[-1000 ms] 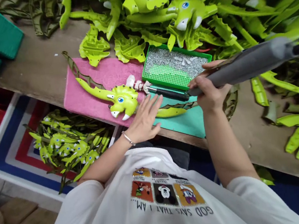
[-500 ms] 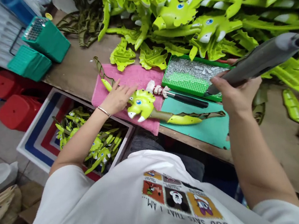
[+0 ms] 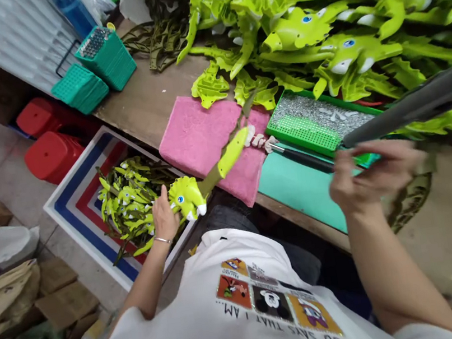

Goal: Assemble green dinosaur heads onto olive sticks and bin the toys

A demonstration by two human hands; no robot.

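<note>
My left hand (image 3: 166, 218) grips a green dinosaur-head toy (image 3: 188, 198) over the near edge of the striped bin (image 3: 59, 208). The toy's olive strap with a green piece slants up across the pink towel (image 3: 203, 133). Above the green mat (image 3: 297, 193), my right hand (image 3: 373, 175) is smeared by motion, and its hold cannot be made out. Just beyond it, a dark grey tool (image 3: 423, 100) slants in from the right. A black-handled rod (image 3: 304, 157) lies beside the green screw tray (image 3: 308, 123).
Lime-green toy parts (image 3: 298, 28) are heaped along the back of the table. Similar finished-looking toys (image 3: 129, 201) fill part of the striped bin. Teal baskets (image 3: 107, 59) stand at the back left, near red stools (image 3: 52, 156). Cardboard (image 3: 67, 301) lies at lower left.
My left hand has moved left and down off the towel, carrying the toy over the bin. My right hand was round the grey tool and now sits lower, blurred. The view has shifted left.
</note>
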